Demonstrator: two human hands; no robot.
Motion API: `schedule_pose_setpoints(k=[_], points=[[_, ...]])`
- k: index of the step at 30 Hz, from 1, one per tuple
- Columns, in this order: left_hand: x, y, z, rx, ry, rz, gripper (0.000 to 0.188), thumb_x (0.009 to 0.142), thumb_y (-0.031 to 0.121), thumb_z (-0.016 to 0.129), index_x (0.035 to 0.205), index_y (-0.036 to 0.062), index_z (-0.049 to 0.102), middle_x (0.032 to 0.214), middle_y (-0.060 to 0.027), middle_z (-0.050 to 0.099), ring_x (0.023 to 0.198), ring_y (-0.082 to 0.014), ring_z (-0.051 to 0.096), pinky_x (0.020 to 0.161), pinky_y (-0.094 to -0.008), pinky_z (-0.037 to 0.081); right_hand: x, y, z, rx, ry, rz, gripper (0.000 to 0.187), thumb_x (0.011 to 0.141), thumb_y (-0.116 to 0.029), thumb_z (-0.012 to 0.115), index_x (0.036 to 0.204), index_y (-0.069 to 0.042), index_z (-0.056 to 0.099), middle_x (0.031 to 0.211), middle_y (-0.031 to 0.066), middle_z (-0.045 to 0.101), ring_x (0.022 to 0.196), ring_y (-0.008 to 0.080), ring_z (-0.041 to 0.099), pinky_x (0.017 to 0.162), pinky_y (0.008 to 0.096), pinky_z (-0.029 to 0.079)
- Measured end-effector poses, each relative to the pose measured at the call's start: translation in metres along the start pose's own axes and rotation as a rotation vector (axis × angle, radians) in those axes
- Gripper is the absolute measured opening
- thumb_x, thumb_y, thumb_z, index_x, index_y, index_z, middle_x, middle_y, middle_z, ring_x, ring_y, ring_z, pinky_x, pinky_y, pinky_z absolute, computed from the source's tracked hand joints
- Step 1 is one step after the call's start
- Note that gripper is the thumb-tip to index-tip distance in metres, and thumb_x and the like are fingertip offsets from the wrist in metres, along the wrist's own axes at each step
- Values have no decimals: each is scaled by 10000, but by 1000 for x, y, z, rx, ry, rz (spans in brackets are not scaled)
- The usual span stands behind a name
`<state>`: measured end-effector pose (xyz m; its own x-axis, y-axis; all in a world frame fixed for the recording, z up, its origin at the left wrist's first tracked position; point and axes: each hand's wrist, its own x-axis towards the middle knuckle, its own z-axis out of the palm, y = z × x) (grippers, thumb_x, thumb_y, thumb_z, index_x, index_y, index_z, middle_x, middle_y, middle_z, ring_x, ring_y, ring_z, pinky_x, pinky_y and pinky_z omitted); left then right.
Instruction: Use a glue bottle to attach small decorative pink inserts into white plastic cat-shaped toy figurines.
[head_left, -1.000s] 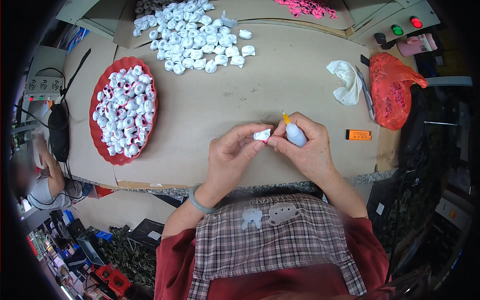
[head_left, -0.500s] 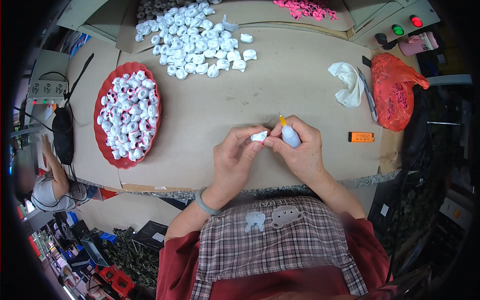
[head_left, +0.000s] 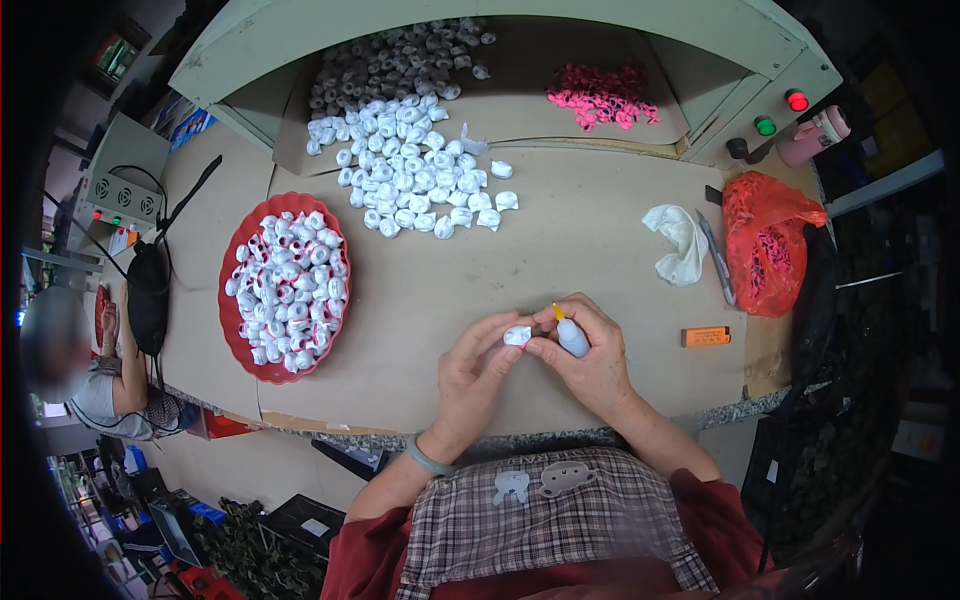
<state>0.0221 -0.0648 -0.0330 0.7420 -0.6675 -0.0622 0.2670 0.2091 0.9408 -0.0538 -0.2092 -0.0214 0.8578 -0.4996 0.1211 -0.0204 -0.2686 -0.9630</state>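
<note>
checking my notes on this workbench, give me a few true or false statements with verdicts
1. The left hand holds a white piece. True.
2. The right hand holds a black pen. False: it holds a bottle with a yellow tip.
3. The red bowl is left of both hands. True.
4. The white cloth lies in the red bowl. False: it lies on the table, near the red bag.
5. At the back, pink pieces lie right of the white pile. True.

Left fingers (head_left: pixel 498 366) pinch small white piece (head_left: pixel 516 335); right fingers (head_left: pixel 548 352) hold squeeze bottle (head_left: pixel 573 338). Red bowl (head_left: pixel 231 338) at left.
</note>
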Motion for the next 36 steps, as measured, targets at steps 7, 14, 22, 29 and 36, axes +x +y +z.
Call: schedule_pose_setpoints(k=[7,14,22,29,36], points=[[2,-1,-3,156,-10,114,250,877,-51,578,1126,-34,598,1125,-110,588,1030,-190,590,911,-291,493,-4,3,3,-30,4,-65,209,733,-18,742,920,-22,649,902,85,624,804,196,634,699,285,503],[0,2,-1,302,5,161,242,844,-39,623,1085,-11,632,1054,-123,609,940,-191,622,810,-278,531,-5,9,8,1,4,-132,176,705,13,714,847,-23,616,826,76,598,713,179,606,620,274,478],[-1,-1,-2,339,16,168,225,838,-29,634,1063,-10,638,1037,-125,621,913,-187,628,784,-275,533,-7,10,10,-8,23,-165,180,698,25,708,831,-20,595,817,73,585,700,167,593,611,269,467],[2,-2,-5,173,-18,109,227,866,-15,611,1092,-9,624,1090,-120,593,975,-173,602,844,-274,513,-3,10,3,63,-43,-139,154,732,28,684,864,-15,618,825,75,586,714,171,592,631,268,465],[1,-3,-6,203,-15,122,219,871,-7,610,1089,-17,623,1091,-120,597,984,-178,597,851,-277,504,-3,13,2,18,-50,-155,155,747,55,656,887,-7,626,831,80,600,710,175,600,626,265,468]])
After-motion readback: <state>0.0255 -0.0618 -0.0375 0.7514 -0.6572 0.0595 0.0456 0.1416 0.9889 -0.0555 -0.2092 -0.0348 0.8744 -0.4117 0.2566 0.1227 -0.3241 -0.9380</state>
